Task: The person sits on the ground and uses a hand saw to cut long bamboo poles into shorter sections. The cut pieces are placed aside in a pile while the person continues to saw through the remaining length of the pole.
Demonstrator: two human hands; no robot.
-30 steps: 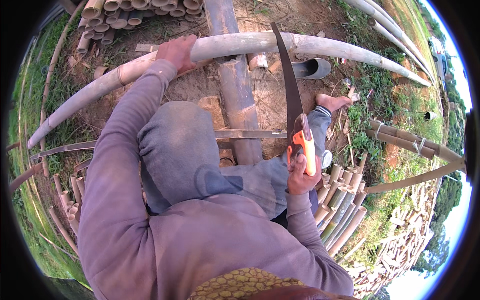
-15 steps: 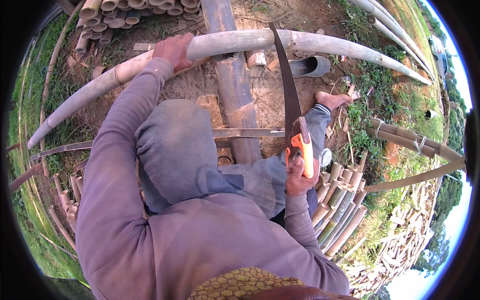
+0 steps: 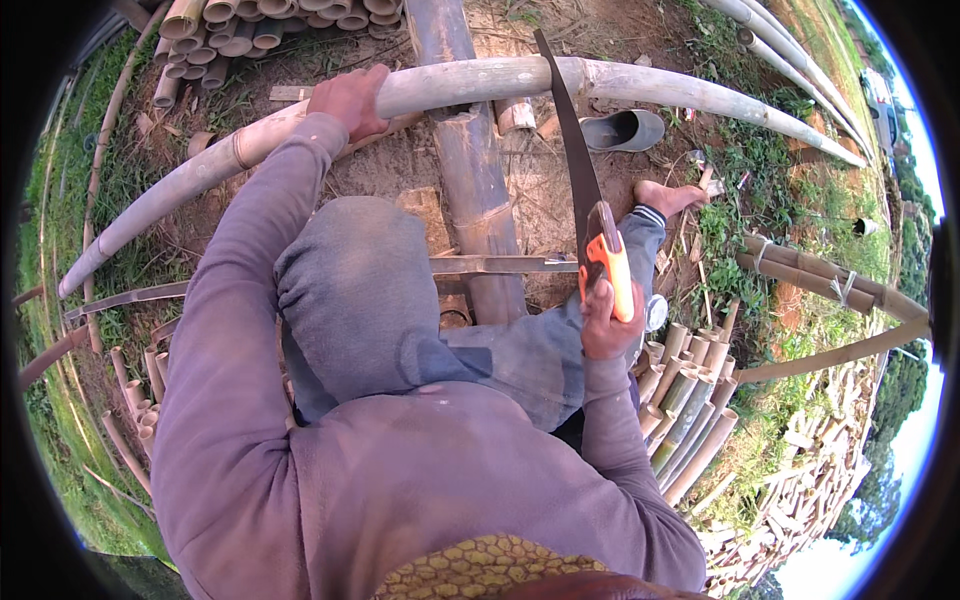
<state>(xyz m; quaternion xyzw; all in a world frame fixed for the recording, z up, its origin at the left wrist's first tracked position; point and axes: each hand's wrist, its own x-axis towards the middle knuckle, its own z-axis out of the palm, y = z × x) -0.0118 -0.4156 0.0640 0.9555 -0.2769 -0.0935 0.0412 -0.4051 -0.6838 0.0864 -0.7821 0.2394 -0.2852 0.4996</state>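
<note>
A long pale bamboo pole (image 3: 690,92) lies crosswise in front of me, over a thick dark bamboo trunk (image 3: 468,175) that runs away from me. My left hand (image 3: 348,102) is wrapped over the pole, left of the trunk. Closed round the orange handle of a hand saw (image 3: 577,165) is my right hand (image 3: 611,318), just right of my lap. The saw's dark blade points away from me and crosses the pole close to a joint ring, right of the trunk. Whether its teeth have cut into the pole I cannot tell.
Stacked cut bamboo pieces (image 3: 235,35) lie at the far left, and upright bamboo sections (image 3: 690,400) stand by my right side. A grey clog (image 3: 622,130) sits beyond my bare foot (image 3: 668,197). A split bamboo strip (image 3: 500,264) crosses before my knees. Tied bamboo rails (image 3: 835,285) are at right.
The saw and my right hand have moved a little away from me, the blade sliding farther across the pole. My left hand keeps its hold on the pole.
</note>
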